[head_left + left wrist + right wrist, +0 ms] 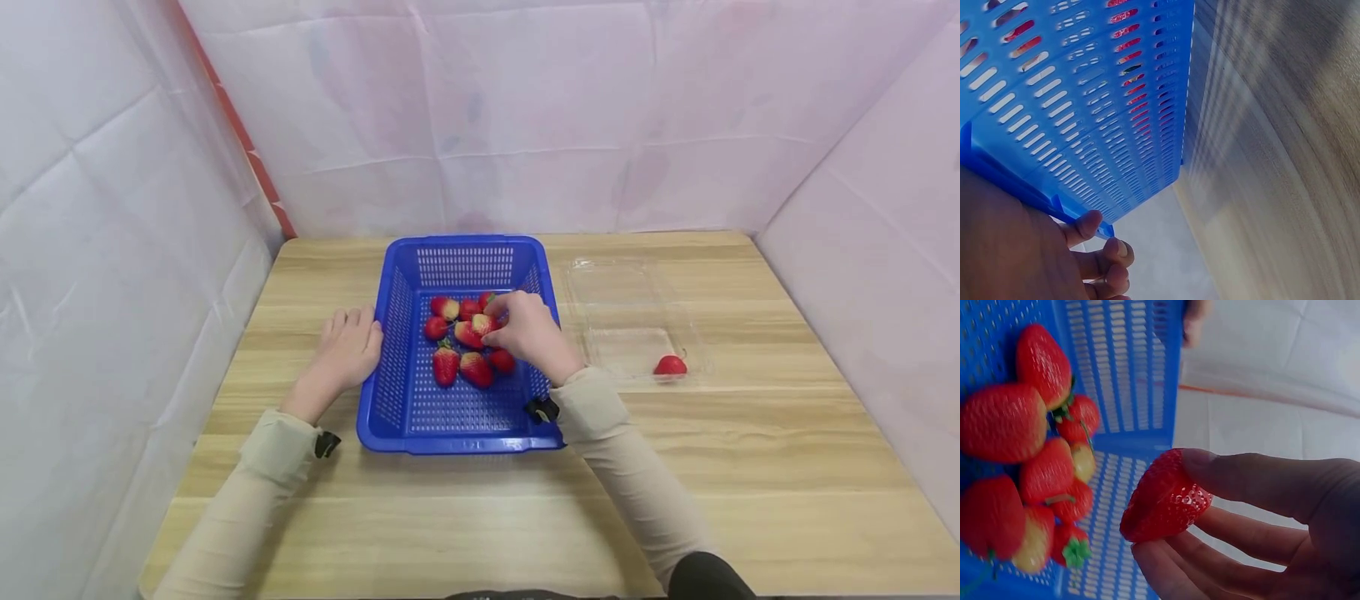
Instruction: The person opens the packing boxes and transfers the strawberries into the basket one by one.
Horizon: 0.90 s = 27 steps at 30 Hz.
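Note:
A blue perforated plastic basket (461, 444) stands on the table with several strawberries (446, 367) and small round red fruits (436, 327) in it. Over the fruit, my right hand (528, 333) pinches a red strawberry (1163, 497) between thumb and fingertips; in the right wrist view it is above the others. My left hand (348, 350) is at the basket's left rim, its thumb touching the edge. Seen from below in the left wrist view, the left hand's fingers (1107, 284) bend loosely outside the rim without wrapping it.
Right of the basket lies an open clear plastic box (630, 337) with one small red fruit (671, 365) in its front right corner. The wooden table (780, 467) meets white cloth walls (525, 100) at the back and sides.

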Tool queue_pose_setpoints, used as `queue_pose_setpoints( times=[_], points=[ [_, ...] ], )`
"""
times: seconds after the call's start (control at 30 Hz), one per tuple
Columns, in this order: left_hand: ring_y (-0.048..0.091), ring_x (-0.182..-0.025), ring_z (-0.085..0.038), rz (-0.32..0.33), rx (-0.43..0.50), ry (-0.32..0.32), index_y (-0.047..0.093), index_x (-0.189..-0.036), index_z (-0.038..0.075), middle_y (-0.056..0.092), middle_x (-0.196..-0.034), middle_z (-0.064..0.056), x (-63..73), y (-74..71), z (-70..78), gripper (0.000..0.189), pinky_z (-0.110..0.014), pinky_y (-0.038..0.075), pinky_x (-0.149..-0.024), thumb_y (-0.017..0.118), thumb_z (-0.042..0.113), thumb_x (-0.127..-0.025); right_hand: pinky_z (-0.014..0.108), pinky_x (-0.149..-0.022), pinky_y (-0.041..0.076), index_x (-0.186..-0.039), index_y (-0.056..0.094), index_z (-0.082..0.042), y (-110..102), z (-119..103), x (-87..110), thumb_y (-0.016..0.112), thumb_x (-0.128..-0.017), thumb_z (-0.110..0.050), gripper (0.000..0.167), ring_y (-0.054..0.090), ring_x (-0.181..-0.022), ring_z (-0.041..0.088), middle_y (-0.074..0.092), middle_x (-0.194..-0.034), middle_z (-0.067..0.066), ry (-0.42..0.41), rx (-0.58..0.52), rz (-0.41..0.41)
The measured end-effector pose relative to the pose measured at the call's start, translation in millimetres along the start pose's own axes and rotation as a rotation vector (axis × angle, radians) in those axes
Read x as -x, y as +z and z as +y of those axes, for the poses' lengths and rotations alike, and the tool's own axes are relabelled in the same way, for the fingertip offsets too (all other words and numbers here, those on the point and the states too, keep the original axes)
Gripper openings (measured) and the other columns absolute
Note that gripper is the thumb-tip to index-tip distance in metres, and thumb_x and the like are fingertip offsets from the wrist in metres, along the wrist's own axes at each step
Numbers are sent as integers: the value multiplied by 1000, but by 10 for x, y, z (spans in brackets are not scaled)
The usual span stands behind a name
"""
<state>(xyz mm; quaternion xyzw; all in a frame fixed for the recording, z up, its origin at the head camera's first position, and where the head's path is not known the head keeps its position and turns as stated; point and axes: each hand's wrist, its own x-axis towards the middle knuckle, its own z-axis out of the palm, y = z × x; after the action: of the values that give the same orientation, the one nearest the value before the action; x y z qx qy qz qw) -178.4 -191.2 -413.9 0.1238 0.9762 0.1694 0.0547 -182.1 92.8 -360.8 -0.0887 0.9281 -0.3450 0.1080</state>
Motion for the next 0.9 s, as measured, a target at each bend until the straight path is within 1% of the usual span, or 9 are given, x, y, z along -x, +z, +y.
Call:
queue_pose_setpoints(
  times=[0.07, 0.13, 0.27, 0.33, 0.4, 0.5, 0.63, 0.8, 0.9],
  points=[
    [36, -96, -35, 4, 2, 0, 43, -113, 4, 48, -104, -17, -6, -3, 4, 35, -48, 28, -85, 20, 29, -106, 43, -89, 50, -112, 72, -1, 60, -27, -16, 83, -77, -8, 37, 63, -104, 29, 70, -111, 13, -2, 28, -20],
    [36, -96, -35, 8, 1, 2, 43, -112, 4, 48, -104, -17, -11, -8, 7, 35, -48, 28, -85, 20, 29, -106, 43, -92, 48, -111, 73, -3, 121, -50, -31, 84, -76, -9, 37, 62, -107, 29, 70, -112, 12, -8, 55, -42],
    [35, -95, -35, 12, -7, 5, 42, -111, 4, 47, -103, -16, -22, -14, 3, 34, -48, 28, -85, 19, 29, -105, 42, -93, 49, -113, 72, -4, 224, -93, -42, 86, -75, -9, 41, 61, -103, 27, 69, -114, 11, -9, 55, -97],
    [35, -95, -35, 13, -10, 5, 42, -111, 4, 47, -103, -17, -27, -13, -4, 35, -48, 28, -84, 19, 29, -105, 42, -92, 50, -112, 73, -5, 263, -110, -47, 87, -74, -9, 41, 61, -99, 26, 69, -111, 10, -22, 59, -119],
    [35, -95, -35, 12, -11, 4, 42, -112, 4, 47, -103, -17, -33, -12, -11, 35, -48, 28, -84, 19, 29, -105, 40, -88, 51, -108, 73, -5, 296, -118, -55, 87, -73, -7, 37, 61, -93, 25, 70, -104, 8, -60, 86, -140],
    [36, -95, -35, 19, -11, 1, 42, -112, 4, 48, -103, -17, -39, -12, -20, 34, -49, 28, -85, 20, 29, -105, 37, -77, 53, -100, 73, -4, 351, -129, -76, 86, -73, -6, 29, 60, -81, 23, 68, -91, 7, -147, 122, -183],
    [35, -94, -35, 16, -16, 0, 42, -110, 4, 47, -102, -17, -38, -16, -19, 33, -48, 28, -84, 20, 29, -105, 31, -66, 52, -91, 72, -4, 454, -140, -95, 86, -73, -5, 23, 59, -73, 20, 65, -83, 5, -249, 174, -247],
    [35, -94, -35, 3, -19, -5, 41, -110, 5, 47, -101, -16, -23, -27, -8, 33, -48, 28, -84, 20, 29, -105, 28, -62, 52, -83, 70, -7, 583, -151, -105, 83, -73, -3, 17, 57, -68, 19, 63, -73, 1, -305, 243, -316],
    [35, -93, -34, -4, -19, -8, 41, -110, 5, 46, -101, -16, -10, -26, -1, 33, -48, 28, -83, 19, 28, -105, 28, -64, 53, -85, 71, -7, 646, -154, -110, 82, -75, -3, 16, 59, -67, 18, 63, -72, -1, -314, 253, -370]
  ],
)
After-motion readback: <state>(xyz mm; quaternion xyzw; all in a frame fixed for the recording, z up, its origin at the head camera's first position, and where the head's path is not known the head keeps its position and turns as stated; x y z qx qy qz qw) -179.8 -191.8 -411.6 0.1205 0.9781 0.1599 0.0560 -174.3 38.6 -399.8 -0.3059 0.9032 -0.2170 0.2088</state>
